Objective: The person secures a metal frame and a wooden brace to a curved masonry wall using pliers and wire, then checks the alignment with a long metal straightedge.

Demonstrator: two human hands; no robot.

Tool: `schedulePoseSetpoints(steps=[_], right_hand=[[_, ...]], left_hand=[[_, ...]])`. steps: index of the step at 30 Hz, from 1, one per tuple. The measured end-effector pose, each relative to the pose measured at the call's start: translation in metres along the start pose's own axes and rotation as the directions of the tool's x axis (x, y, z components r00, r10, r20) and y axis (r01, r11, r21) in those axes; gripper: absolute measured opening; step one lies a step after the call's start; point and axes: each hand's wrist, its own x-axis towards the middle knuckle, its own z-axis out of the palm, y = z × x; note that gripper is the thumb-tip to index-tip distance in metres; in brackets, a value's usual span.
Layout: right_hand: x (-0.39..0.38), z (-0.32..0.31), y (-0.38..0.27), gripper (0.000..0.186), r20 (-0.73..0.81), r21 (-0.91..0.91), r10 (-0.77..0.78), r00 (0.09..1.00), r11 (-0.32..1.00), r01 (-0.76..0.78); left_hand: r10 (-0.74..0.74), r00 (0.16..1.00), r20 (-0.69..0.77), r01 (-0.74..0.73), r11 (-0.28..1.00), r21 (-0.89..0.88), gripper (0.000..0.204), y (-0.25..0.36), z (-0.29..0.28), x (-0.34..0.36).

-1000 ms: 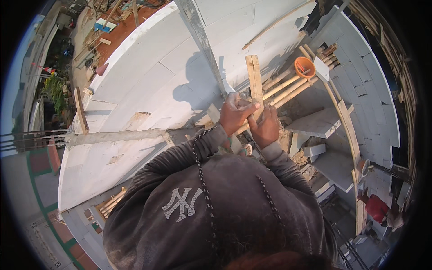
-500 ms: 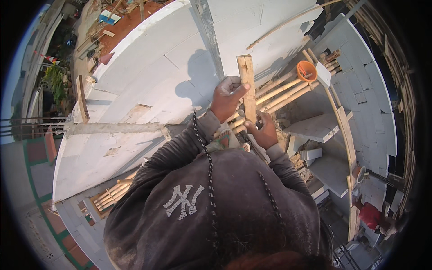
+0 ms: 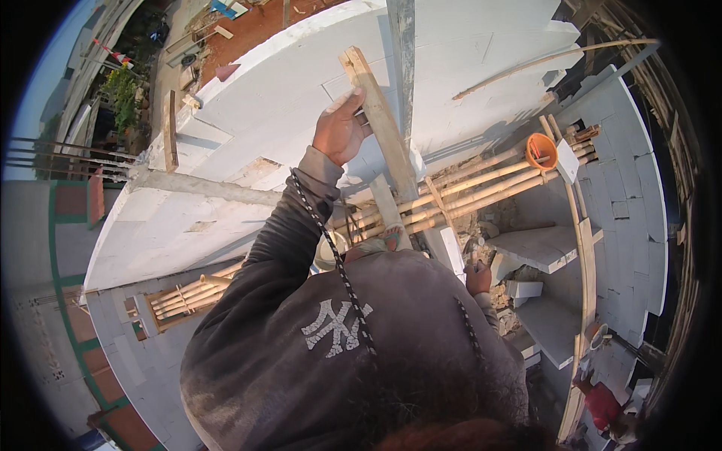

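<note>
My left hand [image 3: 340,129] is raised in front of me, its thumb and fingers closed on the edge of a wooden plank [image 3: 380,116]. The plank slants from upper left to lower right, close before a grey upright post [image 3: 403,68]. Lower and to the right, my right hand [image 3: 478,278] is curled beside my body. A thin thing seems to stick up from its fingers, too small to make out. Between the hands, a narrow wooden stick [image 3: 440,201] leans by the bamboo poles [image 3: 470,194]. My sandalled foot [image 3: 391,238] rests on a board below.
A high wall of pale blocks [image 3: 301,98] curves along the front and left. An orange bucket [image 3: 541,152] sits by the bamboo poles at the right. Pale slabs [image 3: 538,246] and rubble lie below it. A person in red [image 3: 602,406] is at the lower right.
My left hand has moved up and left with the plank, which now tilts. My right hand has let go of the plank and dropped to the lower right. The view has shifted.
</note>
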Motion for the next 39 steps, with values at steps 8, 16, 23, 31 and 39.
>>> schedulePoseSetpoints(steps=[8, 16, 23, 31, 39], right_hand=[[-0.005, 0.01, 0.041, 0.028, -0.066, 0.212, 0.008, 0.998, 0.977, 0.006], [-0.003, 0.004, 0.026, 0.023, -0.029, 0.265, -0.035, 0.999, 0.963, 0.041], [-0.019, -0.006, -0.029, 0.034, 0.008, 0.48, 0.035, 0.999, 0.877, -0.034], [-0.028, -0.028, -0.077, 0.019, 0.257, 0.604, 0.086, 0.962, 0.763, -0.23], [-0.002, -0.066, -0.139, 0.023, 0.242, 0.893, -0.201, 0.949, 0.429, -0.137]], left_hand=[[0.085, 0.996, -0.035, -0.081, 0.992, 0.099, 0.044, 0.012, -0.011, 0.02], [0.108, 0.993, 0.041, -0.099, 0.978, -0.186, 0.046, 0.013, -0.015, 0.028], [0.11, 0.916, 0.385, 0.155, 0.789, -0.595, 0.066, 0.02, -0.001, 0.002], [0.268, 0.951, 0.152, -0.221, 0.937, -0.27, 0.054, 0.0, 0.001, -0.012], [-0.023, 0.999, 0.023, 0.031, 0.916, -0.401, 0.046, -0.111, 0.025, -0.058]])
